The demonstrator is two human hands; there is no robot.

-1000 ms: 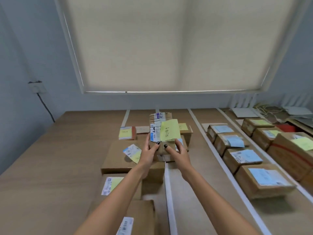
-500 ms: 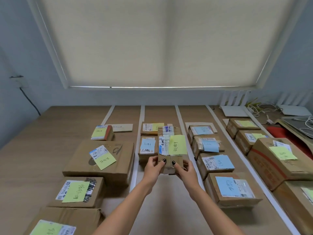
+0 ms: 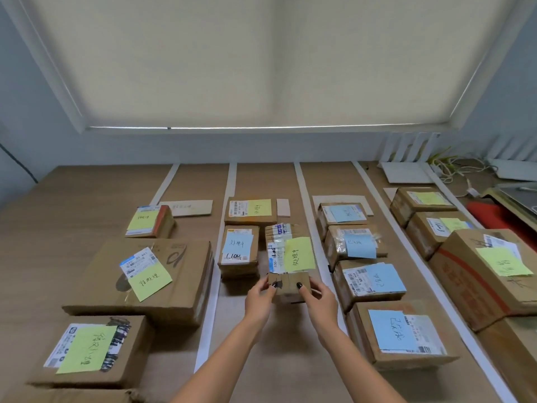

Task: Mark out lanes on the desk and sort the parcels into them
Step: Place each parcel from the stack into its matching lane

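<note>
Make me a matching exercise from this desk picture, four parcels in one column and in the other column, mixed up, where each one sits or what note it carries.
Column one:
1. small held parcel
2. big flat box
3. nearest box with a blue note
4. box with a red stripe

Column two:
A. leftmost lane, yellow note on its top
B. gripped by left hand and right hand
C. right-hand lane, yellow note
D. lane just right of the hands, closest to the camera

Pairs: 1-B, 2-A, 3-D, 4-C
</note>
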